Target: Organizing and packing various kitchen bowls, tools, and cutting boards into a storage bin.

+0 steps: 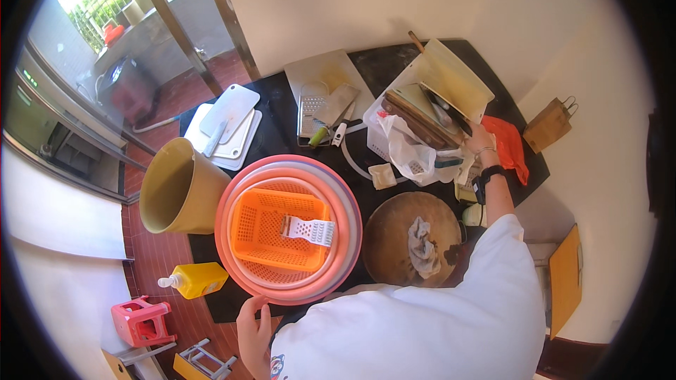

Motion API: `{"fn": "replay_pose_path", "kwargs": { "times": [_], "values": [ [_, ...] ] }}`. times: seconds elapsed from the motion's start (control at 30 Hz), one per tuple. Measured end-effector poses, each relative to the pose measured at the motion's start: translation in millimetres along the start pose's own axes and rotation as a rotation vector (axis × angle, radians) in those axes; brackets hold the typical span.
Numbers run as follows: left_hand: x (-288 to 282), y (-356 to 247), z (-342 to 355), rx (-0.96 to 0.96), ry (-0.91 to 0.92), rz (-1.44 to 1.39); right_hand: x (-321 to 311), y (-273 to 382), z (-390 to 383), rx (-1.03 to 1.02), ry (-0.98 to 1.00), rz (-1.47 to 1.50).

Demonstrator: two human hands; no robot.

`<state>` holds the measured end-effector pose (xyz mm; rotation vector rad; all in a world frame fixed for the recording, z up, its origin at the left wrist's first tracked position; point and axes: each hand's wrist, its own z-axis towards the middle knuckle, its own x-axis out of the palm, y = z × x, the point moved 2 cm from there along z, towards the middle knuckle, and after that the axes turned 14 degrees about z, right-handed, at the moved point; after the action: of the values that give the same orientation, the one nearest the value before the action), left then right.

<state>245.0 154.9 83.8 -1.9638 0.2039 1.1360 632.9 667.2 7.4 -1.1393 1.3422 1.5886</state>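
While your left hand (253,331) sits at the near edge of the nested pink basins (224,222), its thumb and fingers are parted, with nothing visible in them. Inside the basins, an orange basket (246,219) carries a white grater (310,231). Just to their right, you have a round wooden board (387,239) with a crumpled grey cloth (422,250) on it. Farther off, well apart from your left, your right hand (481,139) reaches the heaped cutting boards (415,116), beside a red bag (507,149); whether its fingers grip anything, you cannot tell. Beyond the basins, white boards (229,112) lie stacked at the table's far left.
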Motion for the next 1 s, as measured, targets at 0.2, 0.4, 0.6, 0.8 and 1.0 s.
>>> {"fn": "replay_pose_path", "kwargs": {
  "times": [0.2, 0.4, 0.6, 0.8, 1.0],
  "values": [
    [5.0, 13.9, 0.7, 0.049, -0.021, 0.018, 33.4, -22.4, 18.3, 0.107, -0.109, 0.098],
    [2.5, 11.8, -4.1, -0.013, -0.033, -0.006, 11.1, 5.2, 14.2, 0.141, -0.164, 0.035],
    [1.7, 14.7, 0.2, 0.034, -0.036, -0.017, -35.3, 47.2, -7.2, -0.047, -0.317, 0.321],
    [-5.6, 2.9, 8.1, -0.063, 0.010, -0.126, -61.4, 247.2, -100.6, -0.438, 0.047, 0.971],
    [-14.4, 31.1, 2.1, -0.082, -0.087, -0.055, 132.0, 298.0, -23.8, -0.313, 0.541, 1.041]
  ]
}}
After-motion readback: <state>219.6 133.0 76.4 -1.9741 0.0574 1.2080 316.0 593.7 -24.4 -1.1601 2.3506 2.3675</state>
